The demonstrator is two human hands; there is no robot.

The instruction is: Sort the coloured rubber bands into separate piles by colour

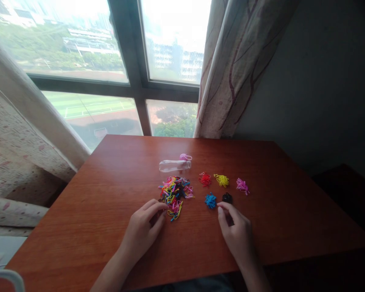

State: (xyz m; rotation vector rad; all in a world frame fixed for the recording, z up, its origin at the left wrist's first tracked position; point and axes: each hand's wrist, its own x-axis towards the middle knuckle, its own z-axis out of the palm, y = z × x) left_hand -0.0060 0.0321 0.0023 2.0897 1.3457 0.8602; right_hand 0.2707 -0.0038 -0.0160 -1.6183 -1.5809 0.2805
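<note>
A mixed heap of small coloured rubber bands [174,190] lies mid-table. At its lower left edge, my left hand [146,225] has thumb and forefinger closed in a pinch; anything between them is too small to make out. My right hand [237,229] is also pinched, just below and between a blue pile [210,200] and a black pile [227,197] of bands. What its fingertips hold cannot be made out. Behind these sit a red pile [205,179], a yellow pile [222,180] and a pink pile [242,186].
A clear bottle-shaped container [174,166] lies on its side behind the heap, with a pink looped cap [185,157] beyond it. The brown wooden table [79,227] reaches the window. Curtains [228,69] hang at both sides. A pale curved object [6,275] is at lower left.
</note>
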